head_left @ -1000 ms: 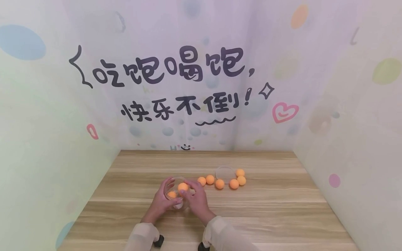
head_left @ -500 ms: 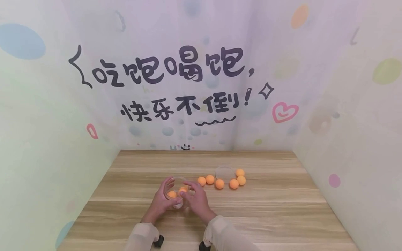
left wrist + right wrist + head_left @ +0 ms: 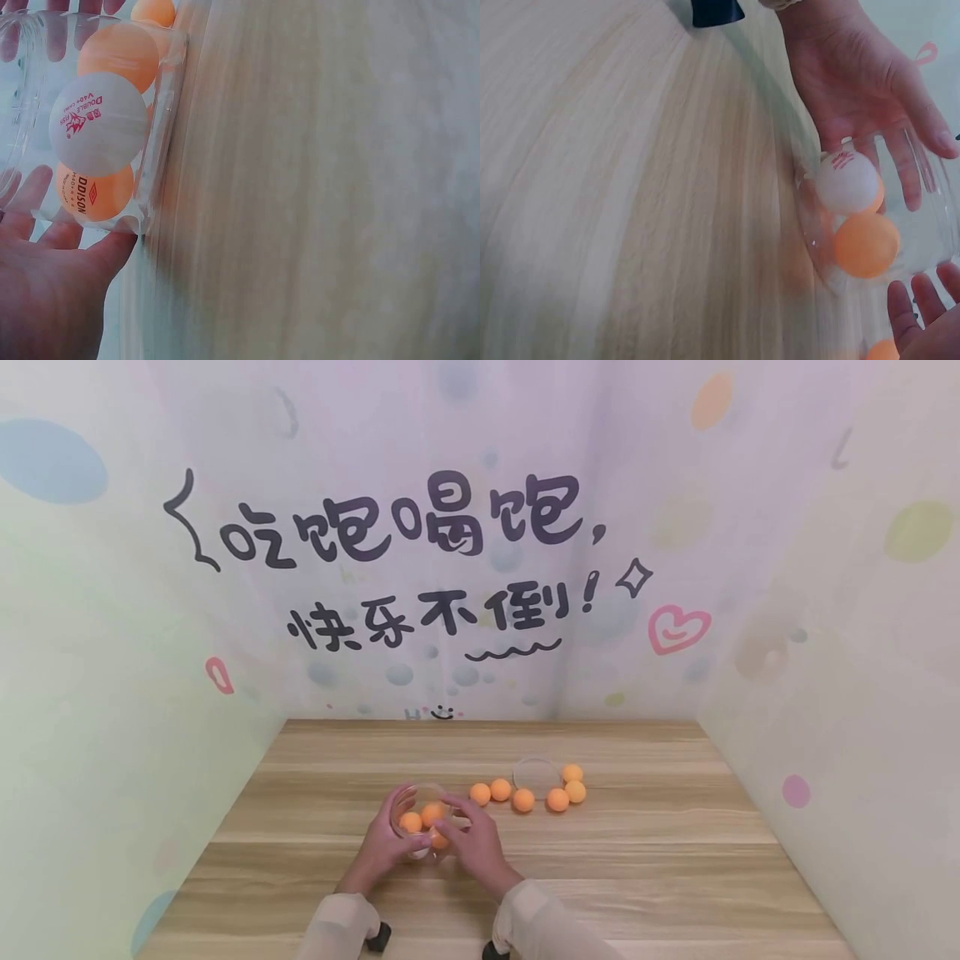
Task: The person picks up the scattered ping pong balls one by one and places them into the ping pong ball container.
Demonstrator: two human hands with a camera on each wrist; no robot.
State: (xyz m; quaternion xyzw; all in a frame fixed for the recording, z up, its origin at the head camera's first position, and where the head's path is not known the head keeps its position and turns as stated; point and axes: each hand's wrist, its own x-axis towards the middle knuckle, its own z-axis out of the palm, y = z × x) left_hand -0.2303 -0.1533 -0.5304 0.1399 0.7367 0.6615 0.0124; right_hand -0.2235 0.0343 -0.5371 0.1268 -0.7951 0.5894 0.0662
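Observation:
A clear plastic jar (image 3: 922,225) is between my two hands on the wooden table. My left hand (image 3: 378,847) grips its left side, with fingers and thumb round the wall. Beside the right wall is my right hand (image 3: 478,852), its fingers extended at the jar and nothing pinched between them and the thumb. Inside are several table tennis balls: a white ball (image 3: 97,127) with red print, and orange ones, among them a printed orange ball (image 3: 94,191) at the bottom and a plain orange ball (image 3: 866,246). Part of the jar is hidden behind my hands.
Several orange balls (image 3: 523,800) lie in a curved row right of the jar. Among them is a clear round object (image 3: 536,777), faintly visible. A printed wall sheet (image 3: 450,677) encloses the wooden tabletop (image 3: 600,877) at the back and sides.
One second ago my right hand held an orange ball at the jar's mouth. That ball has dropped inside, and its fingers have let go. The left hand has kept its grip.

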